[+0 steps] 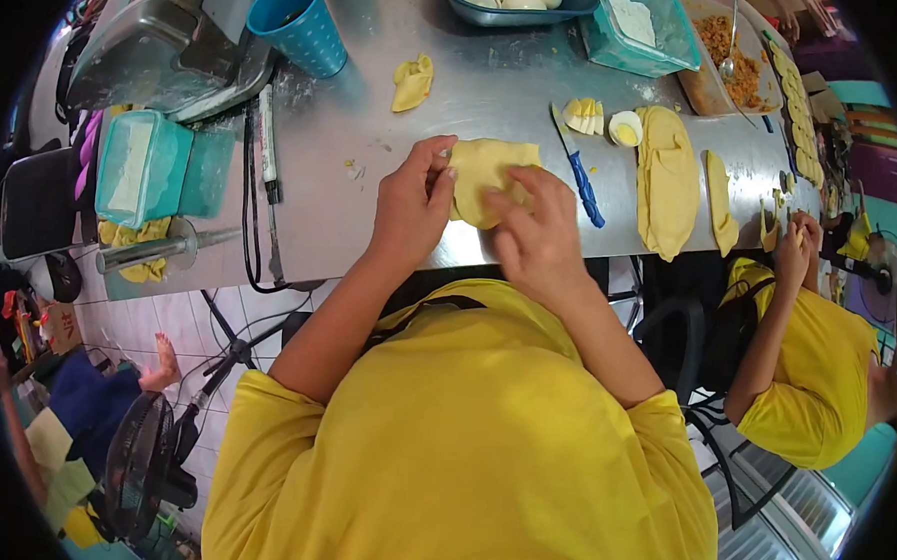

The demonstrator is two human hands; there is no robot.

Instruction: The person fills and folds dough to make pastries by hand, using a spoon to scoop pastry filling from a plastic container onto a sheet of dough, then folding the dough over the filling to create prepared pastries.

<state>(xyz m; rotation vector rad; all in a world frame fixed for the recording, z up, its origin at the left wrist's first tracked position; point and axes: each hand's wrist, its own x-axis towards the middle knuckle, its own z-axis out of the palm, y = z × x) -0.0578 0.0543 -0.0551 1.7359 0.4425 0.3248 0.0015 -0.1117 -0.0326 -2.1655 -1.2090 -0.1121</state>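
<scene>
A flat piece of yellow dough (483,171) lies in front of me near the table's edge. At its left side my left hand (409,200) is closed, thumb and fingers gripping the dough's edge. Over the right part hovers or rests my right hand (543,229), fingers bent and apart, some smeared by motion; contact is hard to tell. Right of it lies a knife with a blue handle (585,191). Near the blade are cut egg wedges (583,116) and half a boiled egg (625,129). Long folded dough strips (666,184) lie farther right.
A blue dotted cup (304,28), a bowl of eggs (520,8), a flour tub (639,33) and a box of orange-brown filling (733,62) stand at the back. A dough scrap (412,82) lies left of centre. At right sits a co-worker (811,346), hands over the table.
</scene>
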